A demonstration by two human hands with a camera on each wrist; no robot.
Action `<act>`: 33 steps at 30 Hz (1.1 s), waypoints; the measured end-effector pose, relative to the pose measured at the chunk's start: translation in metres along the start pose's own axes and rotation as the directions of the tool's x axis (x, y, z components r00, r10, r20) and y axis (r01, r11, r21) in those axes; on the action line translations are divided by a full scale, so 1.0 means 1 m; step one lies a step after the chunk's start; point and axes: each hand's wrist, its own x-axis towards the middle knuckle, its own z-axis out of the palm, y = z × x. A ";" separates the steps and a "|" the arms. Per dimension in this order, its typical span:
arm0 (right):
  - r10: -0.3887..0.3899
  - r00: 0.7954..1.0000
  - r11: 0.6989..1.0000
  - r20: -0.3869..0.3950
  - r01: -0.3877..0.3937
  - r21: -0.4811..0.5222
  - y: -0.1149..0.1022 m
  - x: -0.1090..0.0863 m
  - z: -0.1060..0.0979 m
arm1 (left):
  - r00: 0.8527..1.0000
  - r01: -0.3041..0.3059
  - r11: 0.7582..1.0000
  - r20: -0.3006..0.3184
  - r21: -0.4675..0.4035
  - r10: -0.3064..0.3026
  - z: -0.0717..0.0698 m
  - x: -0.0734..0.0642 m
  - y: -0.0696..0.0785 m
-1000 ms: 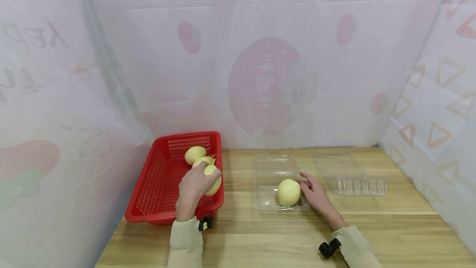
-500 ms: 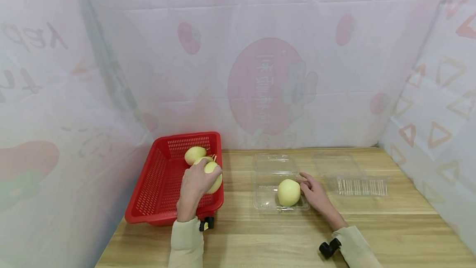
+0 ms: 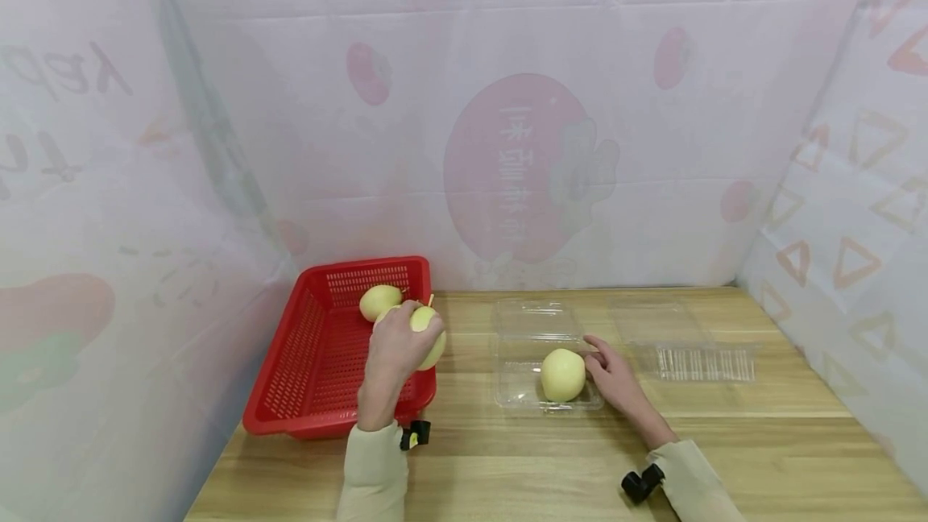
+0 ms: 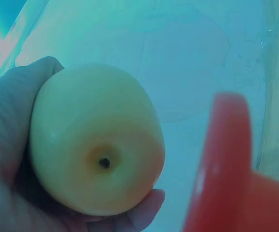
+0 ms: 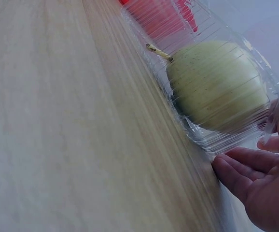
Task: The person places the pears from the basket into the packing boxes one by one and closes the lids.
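Observation:
In the head view my left hand [image 3: 395, 351] grips a pale yellow pear [image 3: 428, 338] over the right side of the red basket [image 3: 268, 425]. Its stem points up and away in that view. The left wrist view shows the pear's dimpled end [image 4: 98, 140] between thumb and fingers, with the basket's red rim [image 4: 229, 159] to the right. My right hand [image 3: 618, 383] holds the right edge of a clear plastic clamshell box [image 3: 507, 403], fingers against its outer wall. Inside the box lies another pear [image 3: 562, 375], its stem [image 5: 159, 52] visible through the plastic.
One more pear [image 3: 380, 302] lies at the back of the basket, and another is partly hidden behind my left hand. To the right stands a second clear clamshell box [image 3: 705, 363]. A printed white cloth [image 3: 406, 184] encloses the wooden table [image 3: 507, 466] behind and at both sides.
My left hand has lifted the pear up and to the right, bringing it to the basket's right rim. The right hand, the box and the pear inside have stayed put.

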 end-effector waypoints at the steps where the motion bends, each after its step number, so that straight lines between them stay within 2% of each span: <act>1: 0.000 1.000 1.000 0.003 0.000 -0.003 0.000 0.000 0.000 | 1.000 0.001 1.000 0.005 -0.009 -0.001 0.001 0.000 0.002; 8: 0.008 1.000 1.000 0.009 -0.008 0.009 0.000 0.001 0.000 | 0.999 -0.013 0.999 0.029 -0.042 0.015 0.012 -0.003 0.012; 15: 0.003 1.000 1.000 -0.008 -0.003 -0.004 -0.001 0.001 0.000 | 0.998 -0.056 0.998 0.015 -0.002 0.056 0.027 -0.005 0.024; 21: -0.003 1.000 1.000 -0.008 0.003 0.001 0.001 0.001 0.001 | 0.997 -0.064 0.998 0.051 0.024 0.062 0.041 -0.008 0.034; 33: 0.002 1.000 0.999 0.004 -0.002 0.033 0.004 0.002 0.001 | 0.993 -0.101 0.995 0.064 -0.004 0.101 0.069 -0.009 0.038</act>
